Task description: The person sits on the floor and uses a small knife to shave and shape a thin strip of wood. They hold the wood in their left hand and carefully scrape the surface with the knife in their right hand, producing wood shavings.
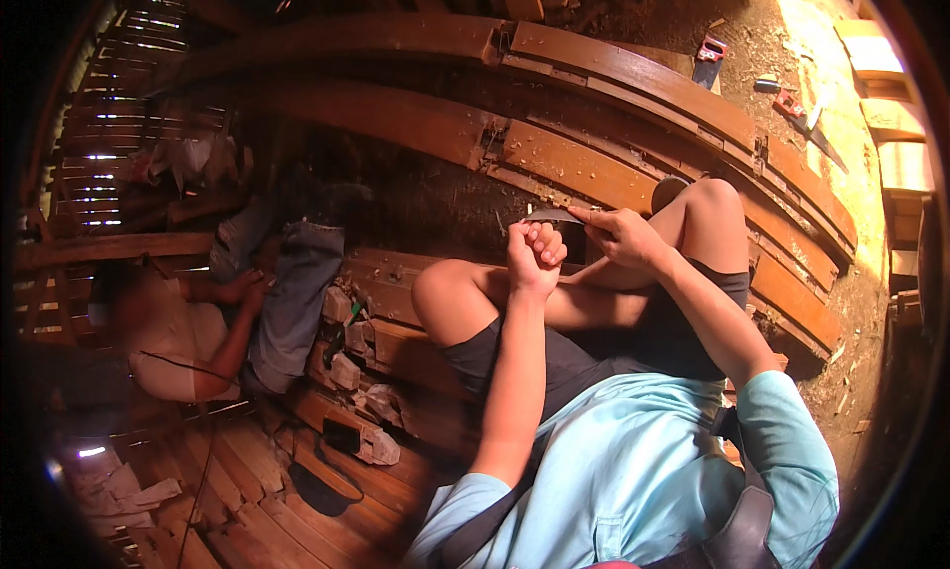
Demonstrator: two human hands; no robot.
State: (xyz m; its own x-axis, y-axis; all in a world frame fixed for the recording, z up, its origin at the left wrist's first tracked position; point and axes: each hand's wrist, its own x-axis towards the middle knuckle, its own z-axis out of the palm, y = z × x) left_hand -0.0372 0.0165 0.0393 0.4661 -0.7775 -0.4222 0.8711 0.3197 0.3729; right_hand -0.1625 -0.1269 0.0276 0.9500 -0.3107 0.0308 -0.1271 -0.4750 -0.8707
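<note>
Head view, so just the one angle. A thin grey blade (550, 215) is pinched at its right end by the right hand (621, 235), fingers closed down on it, a bit above the middle of the frame. The left hand (535, 254) is balled into a tight fist right beside it, just under the blade; whether anything's tucked inside that fist can't be told. Both hands are propped over bare bent knees, with curved orange-brown wooden planks (584, 163) arcing across the upper frame. Another person's pale shirt (173, 336) is seen at the left edge, in deep shadow. Small stone-like chunks (346, 369) are scattered lower left, and a red tool (711, 49) is lying at upper right.
</note>
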